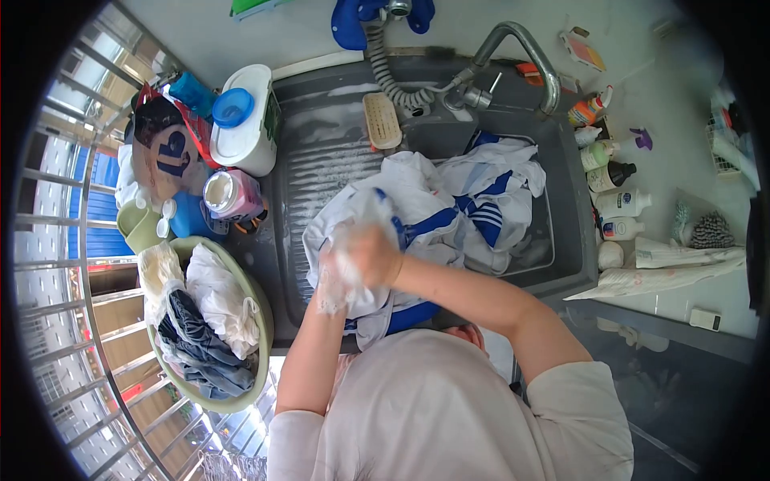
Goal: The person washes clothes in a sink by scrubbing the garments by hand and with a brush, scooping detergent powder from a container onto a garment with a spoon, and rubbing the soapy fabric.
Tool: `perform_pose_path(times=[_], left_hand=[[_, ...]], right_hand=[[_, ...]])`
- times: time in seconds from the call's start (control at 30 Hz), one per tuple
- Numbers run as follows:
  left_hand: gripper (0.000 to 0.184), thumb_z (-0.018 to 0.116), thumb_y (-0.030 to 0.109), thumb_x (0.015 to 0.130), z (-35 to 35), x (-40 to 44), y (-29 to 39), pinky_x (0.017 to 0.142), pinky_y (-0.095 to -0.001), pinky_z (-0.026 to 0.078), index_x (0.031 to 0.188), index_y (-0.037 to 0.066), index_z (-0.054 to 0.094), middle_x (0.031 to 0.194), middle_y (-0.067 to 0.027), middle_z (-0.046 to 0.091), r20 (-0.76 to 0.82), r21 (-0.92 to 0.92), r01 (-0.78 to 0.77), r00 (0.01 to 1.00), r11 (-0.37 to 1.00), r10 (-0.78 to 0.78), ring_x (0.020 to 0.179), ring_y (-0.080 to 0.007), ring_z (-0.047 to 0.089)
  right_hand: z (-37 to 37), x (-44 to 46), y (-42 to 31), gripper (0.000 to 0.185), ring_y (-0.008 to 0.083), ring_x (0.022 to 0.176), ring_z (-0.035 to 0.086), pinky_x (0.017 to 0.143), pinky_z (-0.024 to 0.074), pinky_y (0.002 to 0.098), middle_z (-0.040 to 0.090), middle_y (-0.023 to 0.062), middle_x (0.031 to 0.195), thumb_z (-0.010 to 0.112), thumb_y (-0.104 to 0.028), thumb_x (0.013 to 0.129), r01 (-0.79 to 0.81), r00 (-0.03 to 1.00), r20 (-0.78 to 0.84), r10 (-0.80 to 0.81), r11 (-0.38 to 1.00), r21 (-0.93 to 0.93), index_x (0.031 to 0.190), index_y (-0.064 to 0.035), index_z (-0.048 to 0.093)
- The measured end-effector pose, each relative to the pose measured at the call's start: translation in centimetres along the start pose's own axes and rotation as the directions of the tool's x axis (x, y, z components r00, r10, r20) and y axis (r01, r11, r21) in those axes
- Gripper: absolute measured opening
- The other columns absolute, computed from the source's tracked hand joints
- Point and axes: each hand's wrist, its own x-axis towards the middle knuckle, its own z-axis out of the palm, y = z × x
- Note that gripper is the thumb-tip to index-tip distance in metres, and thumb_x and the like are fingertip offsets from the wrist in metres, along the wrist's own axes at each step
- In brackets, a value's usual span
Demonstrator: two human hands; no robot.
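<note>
A white tub (255, 151) stands by an open jar (239, 205) — metal railings (83, 232) at left, bottles (622, 204) lined up at right.

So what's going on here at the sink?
A person is working a soapy white-and-blue garment with both hands over the ribbed side of a dark sink. The right hand and the sudsy left hand are close together on the cloth; blur hides their exact grip. More white-and-blue fabric lies in the basin, and a green tub of clothes stands to the left.
</note>
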Motion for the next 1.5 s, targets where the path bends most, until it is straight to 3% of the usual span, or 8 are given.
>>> perform_pose_path(times=[0.23,0.33,0.47,0.5,0.6,0.67,1.2,1.5], left_hand=[[0.042,0.060,0.022,0.092,15.2,-3.1,11.7,0.093,-0.0297,0.046,0.125,-0.003,0.055,0.123,-0.0120,0.061,-0.179,-0.255,0.298,0.920,0.920,-0.348,0.105,-0.0181,0.062],[0.031,0.060,0.022,0.092,14.8,-3.6,14.4,0.080,-0.0283,0.049,0.116,0.001,0.060,0.102,-0.0060,0.067,-0.324,0.096,0.117,0.943,0.989,-0.080,0.092,-0.0147,0.063],[0.030,0.066,0.011,0.085,12.9,-5.4,12.9,0.070,-0.0365,0.047,0.112,0.008,0.055,0.075,-0.0022,0.054,-0.363,0.932,0.334,0.837,0.143,0.409,0.071,-0.0226,0.056],[0.057,0.071,0.021,0.079,12.2,-5.9,12.2,0.090,-0.0480,0.044,0.130,0.009,0.049,0.114,-0.0180,0.056,-0.038,0.953,0.169,0.891,-0.252,0.453,0.106,-0.0357,0.056],[0.081,0.073,0.030,0.074,14.3,-6.0,10.8,0.108,-0.0603,0.024,0.144,0.010,0.038,0.150,-0.0245,0.026,0.035,0.929,0.071,0.960,-0.362,0.278,0.139,-0.0403,0.028],[0.094,0.073,0.039,0.069,13.2,-5.7,9.1,0.112,-0.0622,0.011,0.149,0.012,0.031,0.157,-0.0245,0.012,-0.073,0.948,0.105,0.991,-0.302,0.115,0.147,-0.0361,0.011],[0.059,0.074,0.036,0.070,8.5,5.1,7.1,0.073,-0.0433,0.051,0.120,0.012,0.054,0.088,-0.0129,0.064,-0.002,0.948,0.111,0.939,-0.299,0.343,0.076,-0.0349,0.063],[0.055,0.076,0.037,0.069,9.6,-0.2,9.8,0.092,-0.0489,0.045,0.116,0.012,0.061,0.130,-0.0179,0.051,0.194,0.947,-0.157,0.975,-0.281,0.110,0.122,-0.0377,0.049]], right_hand=[[-2.1,1.2,4.6,0.033,0.0300,0.071,0.063,0.063,0.0506,0.0409,0.064,0.0109,0.082,0.060,-0.029,0.090,-0.380,0.873,0.208,0.440,0.884,-0.273,0.069,-0.0047,0.064],[-3.3,1.9,4.9,0.031,0.0275,0.090,0.061,0.073,0.0495,0.0414,0.064,0.0102,0.094,0.060,-0.033,0.090,-0.334,0.882,0.236,0.407,0.895,-0.296,0.073,-0.0067,0.066],[-4.1,-1.5,6.7,0.029,0.0300,0.119,0.047,0.100,0.0353,0.0449,0.055,0.0114,0.123,0.064,-0.039,0.086,-0.389,0.891,0.116,0.439,0.871,-0.301,0.086,-0.0110,0.068],[-4.2,-2.9,7.0,0.037,0.0309,0.125,0.042,0.106,0.0306,0.0461,0.052,0.0128,0.129,0.062,-0.046,0.086,-0.293,0.912,0.171,0.374,0.883,-0.367,0.095,-0.0111,0.072],[-3.6,-3.2,4.2,0.037,0.0308,0.125,0.045,0.104,0.0342,0.0447,0.055,0.0143,0.127,0.063,-0.044,0.085,-0.225,0.933,0.197,0.303,0.914,-0.339,0.095,-0.0093,0.072],[-1.0,-4.3,1.8,0.033,0.0317,0.119,0.052,0.100,0.0403,0.0425,0.056,0.0157,0.124,0.067,-0.040,0.083,-0.380,0.901,0.273,0.336,0.917,0.124,0.085,-0.0074,0.067],[5.3,1.0,8.8,0.037,0.0318,0.052,0.062,0.047,0.0471,0.0430,0.062,0.0118,0.057,0.055,-0.034,0.091,-0.344,0.931,-0.010,0.365,0.867,-0.360,0.061,-0.0118,0.059],[-3.0,-1.7,6.2,0.022,0.0322,0.052,0.061,0.048,0.0475,0.0429,0.063,0.0085,0.060,0.061,-0.030,0.088,-0.218,0.950,0.121,0.287,0.889,-0.402,0.077,-0.0105,0.060]])
